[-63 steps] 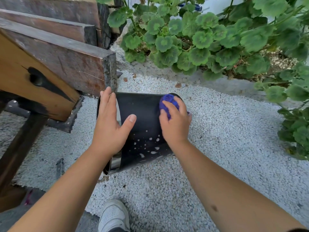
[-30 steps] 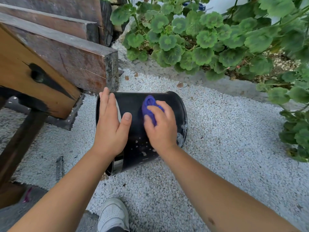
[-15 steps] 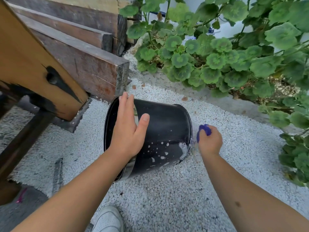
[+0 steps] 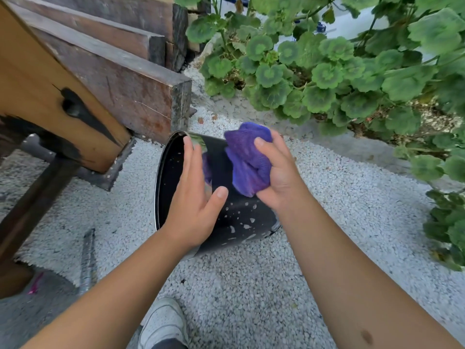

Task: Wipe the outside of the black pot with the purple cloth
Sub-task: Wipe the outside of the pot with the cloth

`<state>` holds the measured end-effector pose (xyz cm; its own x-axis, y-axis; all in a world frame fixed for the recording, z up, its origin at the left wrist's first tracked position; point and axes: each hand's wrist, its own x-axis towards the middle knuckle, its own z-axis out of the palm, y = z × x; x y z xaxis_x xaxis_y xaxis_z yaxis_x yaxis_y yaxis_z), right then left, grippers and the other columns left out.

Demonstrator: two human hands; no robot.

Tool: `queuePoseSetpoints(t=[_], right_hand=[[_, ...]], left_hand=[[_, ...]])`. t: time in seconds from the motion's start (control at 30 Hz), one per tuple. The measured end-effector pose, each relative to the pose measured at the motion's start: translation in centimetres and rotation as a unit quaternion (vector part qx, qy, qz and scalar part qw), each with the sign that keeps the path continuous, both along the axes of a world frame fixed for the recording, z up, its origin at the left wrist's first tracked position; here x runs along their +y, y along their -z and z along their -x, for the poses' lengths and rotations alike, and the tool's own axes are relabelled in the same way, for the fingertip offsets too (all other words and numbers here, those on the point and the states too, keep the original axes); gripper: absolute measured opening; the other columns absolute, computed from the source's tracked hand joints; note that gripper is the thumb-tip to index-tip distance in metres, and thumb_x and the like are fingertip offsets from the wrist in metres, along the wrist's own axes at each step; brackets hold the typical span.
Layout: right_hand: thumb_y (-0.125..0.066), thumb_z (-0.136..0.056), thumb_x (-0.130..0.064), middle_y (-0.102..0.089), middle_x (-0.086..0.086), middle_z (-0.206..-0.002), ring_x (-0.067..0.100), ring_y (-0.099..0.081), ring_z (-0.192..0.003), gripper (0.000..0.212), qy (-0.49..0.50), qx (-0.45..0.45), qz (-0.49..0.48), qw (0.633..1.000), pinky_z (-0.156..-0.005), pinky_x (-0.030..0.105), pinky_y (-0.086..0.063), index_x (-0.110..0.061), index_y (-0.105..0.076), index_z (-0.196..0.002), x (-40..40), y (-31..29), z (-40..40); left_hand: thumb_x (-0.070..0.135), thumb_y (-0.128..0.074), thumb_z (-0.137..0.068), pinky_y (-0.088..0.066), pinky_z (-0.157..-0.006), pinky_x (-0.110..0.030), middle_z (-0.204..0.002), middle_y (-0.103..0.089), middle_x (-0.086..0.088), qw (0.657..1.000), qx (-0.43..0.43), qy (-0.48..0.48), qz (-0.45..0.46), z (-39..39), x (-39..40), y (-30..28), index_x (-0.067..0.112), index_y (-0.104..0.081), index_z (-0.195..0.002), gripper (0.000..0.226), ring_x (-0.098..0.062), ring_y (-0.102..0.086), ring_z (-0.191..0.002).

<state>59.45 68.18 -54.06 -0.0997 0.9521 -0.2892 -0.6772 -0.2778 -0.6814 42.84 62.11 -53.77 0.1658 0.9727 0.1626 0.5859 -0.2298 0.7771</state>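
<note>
The black pot [image 4: 241,217] lies on its side on white gravel, its mouth facing left and white spots on its lower side. My left hand [image 4: 196,200] rests flat on the pot near the rim, fingers straight, steadying it. A bunched purple cloth [image 4: 246,159] is gripped in my right hand [image 4: 279,177], which holds it over the pot's upper side. A purple reflection shows on the pot's shiny wall beside the cloth.
Heavy wooden beams [image 4: 120,79] and a wooden post [image 4: 50,96] stand close on the left, nearly touching the pot's rim. Green geranium plants [image 4: 327,66] line the back and right. A white shoe [image 4: 163,323] is at the bottom, a metal rod [image 4: 86,260] lies at lower left.
My right hand came back from the gravel at the pot's right end up onto the pot's top side, and the cloth now shows larger. My left hand stays on the rim.
</note>
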Motion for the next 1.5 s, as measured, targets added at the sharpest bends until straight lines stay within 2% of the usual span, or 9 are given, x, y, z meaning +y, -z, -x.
queuePoseSetpoints(t=[0.1,0.27,0.5,0.67,0.87,0.97,1.07,1.17,1.5], right_hand=[[-0.069,-0.081,-0.012,-0.065,0.014,-0.119,0.028,-0.068,-0.103,0.039,0.016,-0.041,0.011,0.999,-0.090,0.048,-0.056,-0.017,-0.059,-0.118,-0.6,0.2,0.9],[-0.060,-0.087,-0.032,-0.064,-0.005,-0.119,0.013,-0.063,-0.107,0.025,0.033,-0.424,-0.001,0.905,-0.099,0.045,-0.049,-0.044,-0.059,-0.110,-0.4,2.4,-1.0],[-0.050,-0.100,-0.027,-0.056,-0.001,-0.125,0.003,-0.049,-0.100,0.032,0.113,-0.626,-0.054,0.770,-0.095,0.026,-0.044,-0.023,-0.060,-0.130,-1.0,4.7,-2.6],[-0.054,-0.085,-0.060,-0.037,0.002,-0.151,0.015,-0.037,-0.136,0.077,-0.001,-0.635,-0.088,0.767,-0.111,0.033,-0.032,-0.019,-0.036,-0.148,-2.1,5.0,-1.2],[-0.058,-0.087,-0.012,-0.038,0.003,-0.146,0.017,-0.049,-0.119,0.069,0.047,-0.640,-0.094,0.761,-0.091,0.025,-0.041,-0.033,-0.036,-0.149,-1.8,5.3,-1.5],[-0.056,-0.082,-0.014,-0.036,-0.003,-0.142,0.010,-0.047,-0.116,0.070,0.089,-0.577,-0.072,0.809,-0.098,0.026,-0.043,-0.043,-0.038,-0.144,-2.0,3.6,0.0],[-0.056,-0.078,-0.019,-0.040,0.000,-0.134,0.010,-0.045,-0.120,0.058,0.094,-0.555,-0.183,0.806,-0.106,0.020,-0.034,-0.035,-0.054,-0.134,-4.0,1.9,4.1],[-0.058,-0.090,-0.026,-0.048,0.013,-0.134,0.028,-0.047,-0.126,0.036,0.079,-0.558,-0.264,0.783,-0.107,0.039,-0.039,-0.017,-0.067,-0.123,-5.6,2.3,6.9],[-0.065,-0.088,-0.009,-0.043,0.012,-0.149,0.034,-0.043,-0.135,0.041,0.054,-0.667,-0.138,0.730,-0.105,0.054,-0.044,-0.020,-0.063,-0.127,-3.6,8.2,1.8]], left_hand=[[0.072,-0.025,-0.093,0.002,-0.118,-0.019,-0.163,0.015,-0.011,1.000,0.000,-0.001,-0.004,-0.7,0.2,0.0,0.001,0.003,-0.154,0.098,-0.015,0.013,-0.151],[0.071,-0.024,-0.093,0.002,-0.118,-0.018,-0.163,0.016,-0.010,1.000,0.013,-0.006,0.000,-0.5,0.3,0.0,0.003,0.003,-0.155,0.096,-0.012,0.013,-0.151],[0.071,-0.024,-0.094,0.003,-0.117,-0.016,-0.164,0.018,-0.006,1.000,0.012,-0.010,0.004,-0.7,0.2,-0.1,0.006,0.004,-0.155,0.094,-0.012,0.014,-0.150],[0.069,-0.024,-0.095,0.002,-0.118,-0.017,-0.164,0.016,-0.007,1.000,0.012,-0.012,-0.007,-0.3,0.2,0.3,0.005,0.003,-0.155,0.091,-0.014,0.013,-0.151],[0.067,-0.023,-0.096,0.001,-0.119,-0.020,-0.165,0.014,-0.008,0.999,0.029,-0.026,-0.003,1.0,0.3,0.6,0.004,0.002,-0.155,0.090,-0.013,0.011,-0.151],[0.068,-0.021,-0.096,0.001,-0.120,-0.022,-0.165,0.012,-0.008,0.999,0.031,-0.029,0.000,1.4,0.4,0.6,0.004,0.002,-0.155,0.090,-0.014,0.010,-0.151],[0.071,-0.017,-0.094,-0.001,-0.120,-0.023,-0.164,0.010,-0.015,0.999,0.027,-0.020,-0.009,1.1,0.7,0.5,-0.001,-0.001,-0.154,0.095,-0.016,0.007,-0.152],[0.076,-0.014,-0.090,-0.002,-0.118,-0.018,-0.163,0.008,-0.016,0.999,0.012,-0.029,-0.009,1.0,0.9,0.4,-0.002,-0.004,-0.154,0.102,-0.007,0.007,-0.151],[0.073,-0.017,-0.093,0.002,-0.117,-0.015,-0.164,0.010,-0.010,0.997,0.047,-0.059,0.020,4.0,1.1,0.9,0.002,0.002,-0.155,0.096,-0.013,0.008,-0.152]])
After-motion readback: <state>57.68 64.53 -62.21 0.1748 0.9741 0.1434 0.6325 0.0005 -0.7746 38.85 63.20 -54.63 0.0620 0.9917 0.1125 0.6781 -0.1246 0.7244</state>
